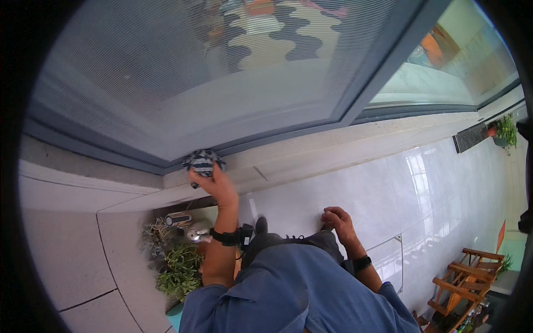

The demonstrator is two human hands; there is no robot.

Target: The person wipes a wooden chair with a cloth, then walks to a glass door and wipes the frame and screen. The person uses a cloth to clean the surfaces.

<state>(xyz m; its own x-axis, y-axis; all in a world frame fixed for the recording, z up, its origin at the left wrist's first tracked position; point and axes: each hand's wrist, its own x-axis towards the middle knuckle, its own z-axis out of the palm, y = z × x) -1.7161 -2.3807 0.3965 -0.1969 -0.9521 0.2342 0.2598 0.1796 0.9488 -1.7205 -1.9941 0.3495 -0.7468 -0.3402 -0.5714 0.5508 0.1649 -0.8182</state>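
Observation:
A crumpled black-and-white patterned cloth (202,162) lies bunched in the fingers of my left hand (214,183). It is pressed against the lower corner of a grey window frame (266,137), where the frame meets the pale sill (300,145). Above that corner is a finely ribbed screen or glass panel (166,75). Lower and to the right, my right hand (339,224) hangs over the tiled floor near my leg, its fingers loosely curled and nothing visible in them. Each of my wrists wears a dark strap.
Potted plants (179,266) and a shiny metal object (195,234) stand close by my left arm. Wooden chairs (466,283) are on the glossy floor (374,191) at the lower right. Another potted plant (506,131) stands beside the far wall. A pale wall (75,249) bounds the left.

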